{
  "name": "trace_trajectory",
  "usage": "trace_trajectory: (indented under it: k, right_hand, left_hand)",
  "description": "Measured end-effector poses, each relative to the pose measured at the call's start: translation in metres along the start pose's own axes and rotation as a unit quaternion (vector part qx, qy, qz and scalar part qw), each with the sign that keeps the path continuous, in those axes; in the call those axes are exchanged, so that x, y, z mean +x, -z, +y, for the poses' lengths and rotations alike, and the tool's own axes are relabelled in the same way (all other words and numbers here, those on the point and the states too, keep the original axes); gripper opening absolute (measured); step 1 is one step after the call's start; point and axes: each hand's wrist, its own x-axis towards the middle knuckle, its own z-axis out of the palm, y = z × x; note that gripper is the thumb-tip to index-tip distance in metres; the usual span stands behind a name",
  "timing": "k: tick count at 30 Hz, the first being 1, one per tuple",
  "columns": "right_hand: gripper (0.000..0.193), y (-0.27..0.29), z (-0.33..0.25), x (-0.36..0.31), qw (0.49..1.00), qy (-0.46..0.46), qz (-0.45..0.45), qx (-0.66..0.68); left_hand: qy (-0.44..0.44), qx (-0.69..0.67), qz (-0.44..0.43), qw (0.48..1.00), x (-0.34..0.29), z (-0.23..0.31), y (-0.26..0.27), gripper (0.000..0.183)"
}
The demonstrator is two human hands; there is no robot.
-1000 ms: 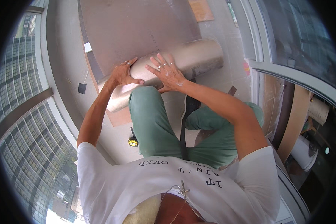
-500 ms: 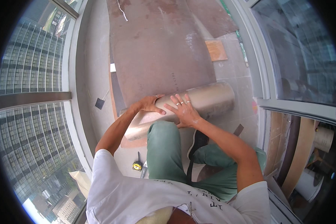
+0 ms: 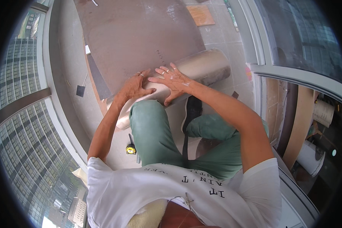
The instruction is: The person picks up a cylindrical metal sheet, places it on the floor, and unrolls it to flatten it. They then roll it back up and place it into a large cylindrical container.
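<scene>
The pale roll is laid slantwise across the centre of the view, at the lower edge of the brown sheet. It is pressed by the left hand and right hand, fingers spread, nothing enclosed. Rolling or steadying appears under way; even palm pressure seems called for. Upper right, floor is left before the door frame; at left, room is limited by the window frame.

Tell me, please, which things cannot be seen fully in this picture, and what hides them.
In the head view:
Underside of the roll: hidden by the roll itself.
Surface beneath the left grip and right grip: covered by them.
Far end of the brown sheet: cut off by the upper edge.
</scene>
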Motion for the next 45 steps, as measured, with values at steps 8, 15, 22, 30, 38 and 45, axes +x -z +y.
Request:
trace_trajectory:
  k: [8, 15, 22, 30, 38, 45]
  right_hand:
    - [0.119, 0.031, 0.045, 0.051, 0.987, 0.002, -0.109, 0.117]
    - [0.112, 0.003, 0.023, 0.016, 0.984, 0.000, 0.161, -0.079]
    - [0.109, 0.042, 0.062, 0.070, 0.992, -0.003, 0.127, -0.023]
    - [0.057, 0.067, 0.104, 0.127, 0.982, -0.090, 0.133, 0.104]
    - [0.069, 0.038, 0.214, -0.009, 0.657, -0.552, 0.513, -0.028]
    - [0.077, 0.050, 0.226, -0.019, 0.719, -0.524, 0.408, 0.206]
  left_hand:
    - [0.011, 0.107, 0.036, 0.994, -0.005, -0.003, 0.008, 0.141]
    - [-0.021, -0.059, -0.061, 0.996, 0.046, -0.064, 0.048, 0.134]
    - [0.005, 0.039, 0.088, 0.995, 0.053, -0.054, 0.106, 0.126]
    - [-0.010, 0.264, 0.223, 0.938, 0.029, -0.014, 0.045, 0.137]
    - [-0.006, 0.223, 0.209, 0.952, 0.046, -0.031, 0.073, 0.144]
    - [-0.004, 0.175, 0.177, 0.969, 0.069, -0.046, 0.093, 0.145]
